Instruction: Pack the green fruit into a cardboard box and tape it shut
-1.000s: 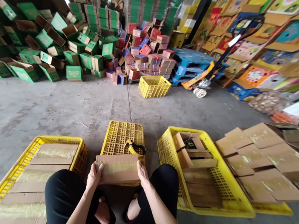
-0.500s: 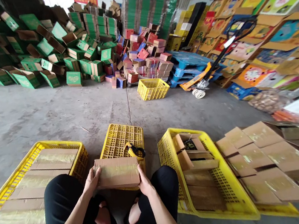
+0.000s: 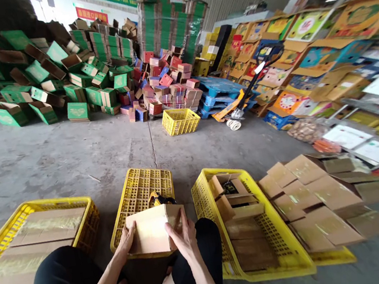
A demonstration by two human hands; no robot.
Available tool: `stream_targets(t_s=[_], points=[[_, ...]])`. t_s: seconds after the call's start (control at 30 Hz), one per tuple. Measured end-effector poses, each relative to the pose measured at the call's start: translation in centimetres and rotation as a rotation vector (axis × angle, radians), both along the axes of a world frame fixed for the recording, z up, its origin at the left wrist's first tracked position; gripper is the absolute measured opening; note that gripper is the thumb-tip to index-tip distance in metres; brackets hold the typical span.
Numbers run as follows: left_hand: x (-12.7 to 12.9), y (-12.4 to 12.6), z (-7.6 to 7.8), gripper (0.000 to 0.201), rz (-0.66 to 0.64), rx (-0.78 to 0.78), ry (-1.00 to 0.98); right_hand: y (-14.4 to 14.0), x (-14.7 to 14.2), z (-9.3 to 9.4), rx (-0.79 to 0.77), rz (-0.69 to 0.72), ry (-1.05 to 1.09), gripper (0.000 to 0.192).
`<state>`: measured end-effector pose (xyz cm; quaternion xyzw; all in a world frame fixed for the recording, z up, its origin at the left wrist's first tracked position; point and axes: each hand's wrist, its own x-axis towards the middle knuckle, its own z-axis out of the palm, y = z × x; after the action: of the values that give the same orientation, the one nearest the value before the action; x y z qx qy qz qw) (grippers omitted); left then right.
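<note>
Between my knees I hold a small brown cardboard box [image 3: 149, 230] with both hands, over the near end of an upturned yellow crate [image 3: 143, 184]. My left hand [image 3: 127, 238] grips its left end. My right hand [image 3: 183, 232] is closed round its right end, thumb on the near face. Just behind the box lies a yellow and black tape dispenser [image 3: 159, 198], partly hidden by it. To my left a yellow crate [image 3: 95, 216] holds taped boxes. On my right another yellow crate [image 3: 260, 273] contains open and flat boxes.
Flattened cardboard pieces [image 3: 314, 193] are heaped beyond the right crate. Farther off are a yellow basket [image 3: 181, 121], a pallet jack [image 3: 238, 107], blue pallets [image 3: 220, 86] and piles of green boxes [image 3: 78, 111]. Stacked colourful cartons [image 3: 310, 61] line the right side.
The box has turned and tilted in my hands, so its end face now shows. My right thumb has moved onto its near side. The view has swung to the right and up.
</note>
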<state>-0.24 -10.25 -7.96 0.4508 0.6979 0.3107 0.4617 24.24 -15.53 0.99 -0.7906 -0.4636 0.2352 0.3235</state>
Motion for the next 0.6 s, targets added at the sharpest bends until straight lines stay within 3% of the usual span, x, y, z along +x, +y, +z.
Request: stream_targets(t_s=[0.17,0.27,0.37,0.47,0.6], points=[[0.6,-1.8,1.7,0.070,-0.057,-0.015,-0.097,-0.1,-1.9,2.1,0.020,0.034,-0.059,0.096],[0.7,-3.3,4.0,0.073,-0.206,0.166,-0.196,0.7,-3.9,3.1,0.032,0.161,-0.073,0.094],[0.4,-3.3,6.7,0.084,-0.248,0.383,-0.188,2.0,-5.9,3.3,0.111,0.299,-0.096,0.096],[-1.5,-2.0,8.8,0.083,-0.185,0.353,-0.236,3.4,-7.4,2.8,0.162,0.391,-0.052,0.106],[-4.7,-0.1,10.2,0.088,-0.153,0.235,-0.491,4.5,-8.6,1.6,0.114,0.442,0.120,0.120]])
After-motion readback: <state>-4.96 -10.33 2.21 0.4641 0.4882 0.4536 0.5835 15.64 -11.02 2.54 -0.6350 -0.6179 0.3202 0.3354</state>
